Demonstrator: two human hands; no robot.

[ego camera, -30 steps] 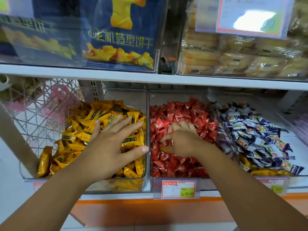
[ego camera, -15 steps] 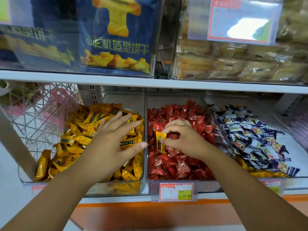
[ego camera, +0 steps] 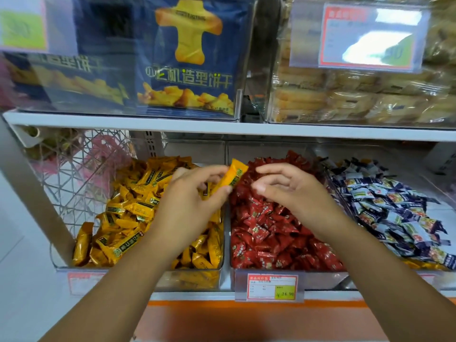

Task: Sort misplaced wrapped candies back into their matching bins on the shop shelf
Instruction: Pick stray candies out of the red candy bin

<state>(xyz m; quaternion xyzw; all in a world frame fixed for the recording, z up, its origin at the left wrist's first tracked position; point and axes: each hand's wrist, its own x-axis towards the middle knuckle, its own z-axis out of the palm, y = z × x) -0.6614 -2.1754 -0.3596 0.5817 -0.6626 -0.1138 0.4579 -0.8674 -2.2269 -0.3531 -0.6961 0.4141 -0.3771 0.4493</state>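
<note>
Above the divider between two bins, a yellow candy [ego camera: 233,177] is held tilted, its far end raised and its near end pinched between the thumb and fingertips of the left hand [ego camera: 190,201]. It hangs just over the far right corner of the yellow bin [ego camera: 172,280], where the matching wrappers lie heaped. The right hand [ego camera: 291,193] hovers just beside it over the red bin [ego camera: 320,280], empty, thumb and fingers loosely curled and spread apart, touching neither the candy nor the red pile.

By my reading, the step in hand is the return of one stray: the candy is out of the red pile but not yet released. The next move calls for little more than carrying it a touch leftward, clear of the divider, and letting the pinch go so it drops among its own kind.

Further right, the blue-and-white bin [ego camera: 330,183] shows what look like yellow wrappers [ego camera: 419,264] beneath its near edge, though the view is too soft there to be sure; if so, they would come next. A price tag [ego camera: 271,286] hangs on the red bin's front, a wire basket [ego camera: 74,169] stands at far left, and biscuit bags [ego camera: 187,58] fill the shelf above.
</note>
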